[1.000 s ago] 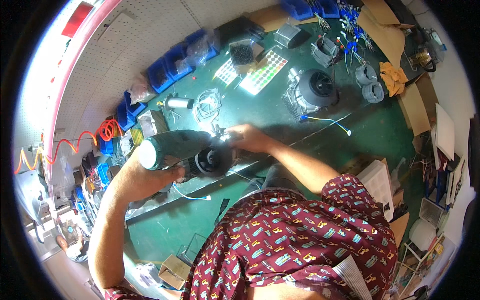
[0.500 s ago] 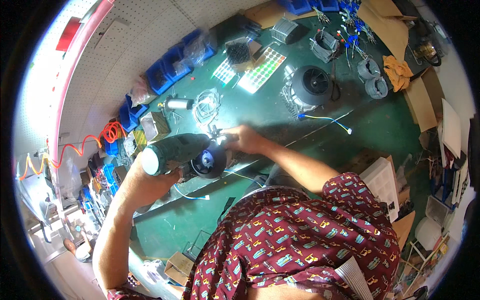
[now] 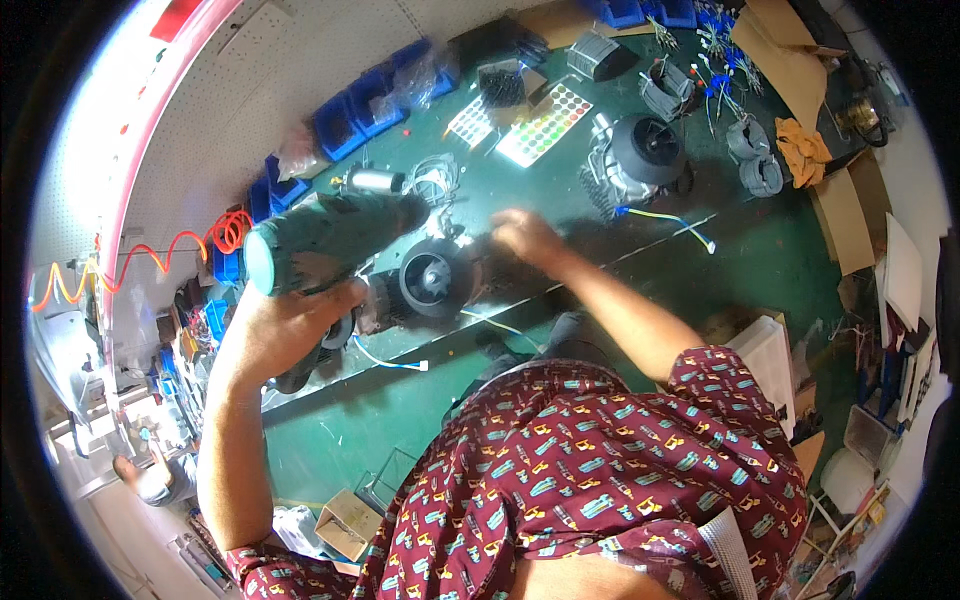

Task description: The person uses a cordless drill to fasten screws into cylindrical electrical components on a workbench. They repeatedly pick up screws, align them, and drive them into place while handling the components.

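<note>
While the right hand [image 3: 530,240] hovers, the fan [image 3: 432,280] lies leftward.

Blue bins [image 3: 341,130] along a white pegboard [image 3: 255,105], a coiled orange hose [image 3: 231,231], a crumpled orange cloth [image 3: 802,153]

On the workbench [image 3: 560,190] before us, one blower [image 3: 430,280] sits near the front edge, between our left hand [image 3: 278,335] with the power driver [image 3: 325,242] and our right hand [image 3: 527,238]. Behind it lies a wire bundle [image 3: 434,180]; farther back, a sticker sheet [image 3: 547,122]. To our right stand a second blower [image 3: 645,150] and, beyond, a cloth [image 3: 803,152]. Bins [image 3: 343,127] line the pegboard wall [image 3: 260,115].
</note>
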A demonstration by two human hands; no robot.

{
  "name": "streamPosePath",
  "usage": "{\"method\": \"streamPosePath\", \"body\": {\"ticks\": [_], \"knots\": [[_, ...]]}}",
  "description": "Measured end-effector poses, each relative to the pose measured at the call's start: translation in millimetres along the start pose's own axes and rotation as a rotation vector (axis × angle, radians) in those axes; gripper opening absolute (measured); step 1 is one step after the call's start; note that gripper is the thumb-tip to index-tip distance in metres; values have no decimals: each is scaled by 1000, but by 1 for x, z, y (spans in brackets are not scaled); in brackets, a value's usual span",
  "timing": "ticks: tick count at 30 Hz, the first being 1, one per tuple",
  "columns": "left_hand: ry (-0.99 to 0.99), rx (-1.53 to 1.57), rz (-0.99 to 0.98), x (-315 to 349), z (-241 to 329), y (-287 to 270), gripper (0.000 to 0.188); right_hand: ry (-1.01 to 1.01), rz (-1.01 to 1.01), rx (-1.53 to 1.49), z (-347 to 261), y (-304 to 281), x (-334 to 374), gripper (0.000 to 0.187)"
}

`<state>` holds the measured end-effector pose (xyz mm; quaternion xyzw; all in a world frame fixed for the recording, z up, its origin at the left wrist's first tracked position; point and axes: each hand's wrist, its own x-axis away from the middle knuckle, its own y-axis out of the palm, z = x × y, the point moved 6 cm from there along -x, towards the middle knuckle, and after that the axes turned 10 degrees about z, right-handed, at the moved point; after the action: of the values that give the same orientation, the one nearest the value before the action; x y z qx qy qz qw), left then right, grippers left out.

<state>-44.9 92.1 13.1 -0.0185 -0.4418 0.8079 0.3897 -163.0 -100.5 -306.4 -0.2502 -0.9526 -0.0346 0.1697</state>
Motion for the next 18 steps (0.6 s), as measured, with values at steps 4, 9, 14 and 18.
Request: {"method": "streamPosePath", "body": {"ticks": [4,9,14,18], "knots": [[-11,153,96,40,-39,-22,43,269,92,-379,0,-22,45,19],[-107,-19,90,35,-55,18,40,409,161,-624,32,-70,83,17],[-163,335,63,52,-81,43,45,555,134,-672,62,-44,115,15],[-294,426,-43,63,-109,76,44,611,65,-688,63,-31,122,15]]}}
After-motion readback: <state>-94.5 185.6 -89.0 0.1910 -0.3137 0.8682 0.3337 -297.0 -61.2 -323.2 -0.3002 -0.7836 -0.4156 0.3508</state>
